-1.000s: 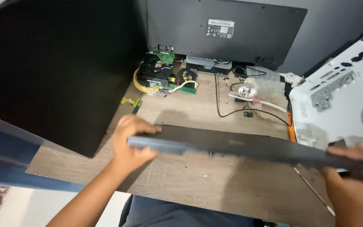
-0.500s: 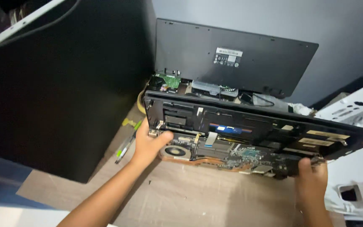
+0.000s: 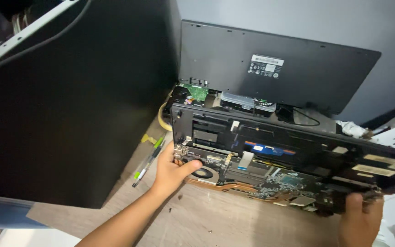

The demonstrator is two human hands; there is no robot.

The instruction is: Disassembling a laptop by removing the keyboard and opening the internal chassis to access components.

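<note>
**Opened laptop chassis held at both ends above a wooden bench**

The laptop chassis (image 3: pixel 293 169) is shown with its internals exposed: a round fan, copper heat pipes and a blue ribbon connector can be made out. It is tilted above the wooden bench (image 3: pixel 206 219), its lower edge close to the wood. The left hand (image 3: pixel 173 170) is closed on the chassis's left corner, the thumb laid beside the fan. The right hand (image 3: pixel 360 215) is clasped on the lower right corner; its fingers are hidden behind the chassis and its wrist is cut off by the frame. A dark grey cover panel (image 3: pixel 270 68) is leaned against the wall behind. Pens (image 3: pixel 148 162) lie beside a large black panel (image 3: pixel 69 105), whose top is cropped. Small parts behind the chassis are largely concealed.
</note>
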